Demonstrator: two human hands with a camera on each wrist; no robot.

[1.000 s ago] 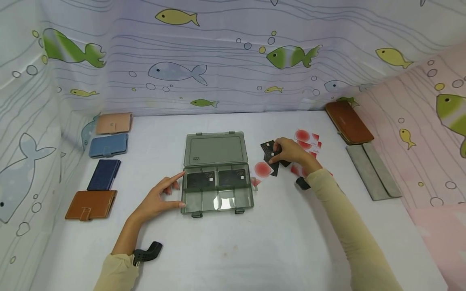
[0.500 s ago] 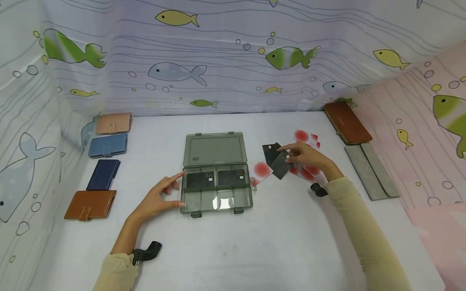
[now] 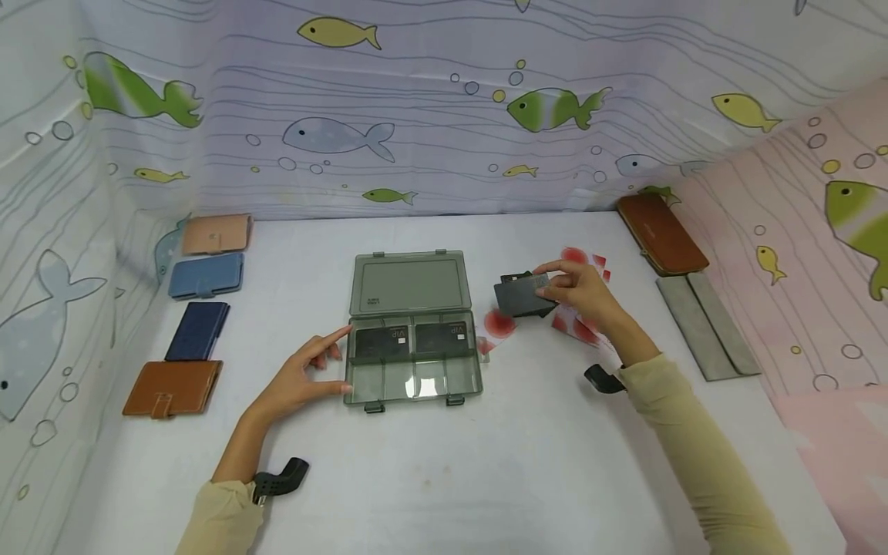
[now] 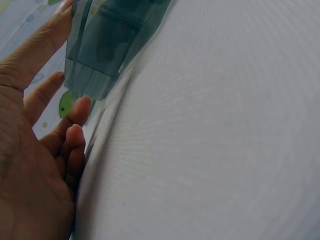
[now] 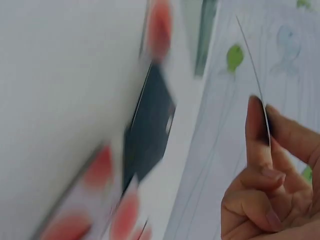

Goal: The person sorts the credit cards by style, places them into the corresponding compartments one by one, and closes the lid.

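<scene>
My right hand (image 3: 583, 293) pinches a black card (image 3: 515, 299) between thumb and fingers. The right wrist view shows that card (image 5: 254, 67) edge-on, raised above the table. Black cards (image 5: 150, 122) lie below it, partly hidden in the head view. A see-through grey-green compartment box (image 3: 412, 285) stands with its lid laid back. Two of its rear compartments hold black VIP cards (image 3: 381, 344). At the box's left side, my left hand (image 3: 294, 381) has its thumb and index finger spread, tips right at the edge; its other fingers bend loosely.
Red-and-white cards (image 3: 499, 324) lie right of the box, with others (image 3: 581, 330) around the right hand. Along the left are wallets in pink (image 3: 217, 234), blue (image 3: 206, 276), navy (image 3: 197, 331) and brown (image 3: 172, 388). A brown purse (image 3: 662, 235) and grey case (image 3: 708, 326) lie at right.
My right hand has drawn a black card from the group and lifted it, turning it level and shifting it slightly left. The left hand and box have stayed put.
</scene>
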